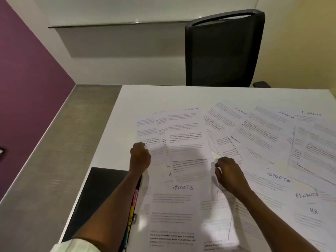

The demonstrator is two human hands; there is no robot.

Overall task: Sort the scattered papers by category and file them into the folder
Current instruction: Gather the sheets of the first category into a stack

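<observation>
Mostly overlapping, printed papers (254, 142) lie fanned across a white table (181, 95), each headed by hand: "SPORTS" (191, 109) at the far middle, "FINANCE" (311, 113) at far right, "HR" (314, 211) near the right edge, another "SPORTS" sheet (183, 187) closest. The left hand (140, 157) rests curled on the left sheets' lower edge; whether it grips any is unclear. The right hand (229, 172) presses loosely bent fingers on the middle papers. A folder's coloured tabs (133, 206) peek out under the left forearm. A black chair (223, 50) stands beyond the table.
</observation>
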